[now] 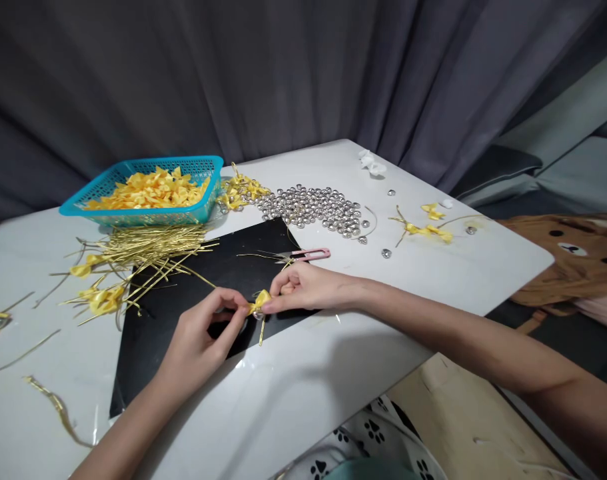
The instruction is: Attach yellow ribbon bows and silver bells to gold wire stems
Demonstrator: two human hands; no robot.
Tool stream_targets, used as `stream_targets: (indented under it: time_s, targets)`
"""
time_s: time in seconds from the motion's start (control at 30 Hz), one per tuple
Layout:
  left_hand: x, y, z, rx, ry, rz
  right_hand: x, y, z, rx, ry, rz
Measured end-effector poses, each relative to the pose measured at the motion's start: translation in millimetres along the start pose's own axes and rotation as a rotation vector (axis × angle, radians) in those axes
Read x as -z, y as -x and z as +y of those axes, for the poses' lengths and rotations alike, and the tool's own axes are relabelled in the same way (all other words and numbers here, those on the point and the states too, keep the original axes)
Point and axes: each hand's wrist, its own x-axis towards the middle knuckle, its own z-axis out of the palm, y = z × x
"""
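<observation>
Between my two hands is a yellow ribbon bow (pixel 262 299) with a silver bead at its middle and gold wire ends hanging below it. My left hand (pixel 208 333) pinches the bow's left side between thumb and fingertips. On the other side, my right hand (pixel 299 288) grips the right loop, fingers curled. Both hands are over the lower edge of a black board (pixel 183 333). Just beyond my right hand lie small pink-handled snips (pixel 310 254), their blades pointing left.
A blue basket (pixel 216 190) of yellow bows stands at the back left, with a pile of gold wire ties (pixel 148 247) before it. Silver beads (pixel 318 208) are heaped at the back. Loose bows (pixel 428 231) lie on the right of the white table (pixel 433 287).
</observation>
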Motion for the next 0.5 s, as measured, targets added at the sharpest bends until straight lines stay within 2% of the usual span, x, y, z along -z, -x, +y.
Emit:
stream_targets:
  time_s: [0.1, 0.33, 0.5]
  targets:
    - [1.1, -1.9, -3.3, 0.038, 0.017, -0.005, 11.7, 3.6, -4.0, -0.012, -0.048, 0.055]
    - [4.5, -5.2, -9.6, 0.097, -0.008, -0.008, 48.8, 15.9, -16.1, 0.127, -0.403, 0.16]
    - [5.3, -6.1, -11.6, 0.118, 0.0, -0.001, 58.4, 21.1, -25.8, 0.134, -0.599, 0.224]
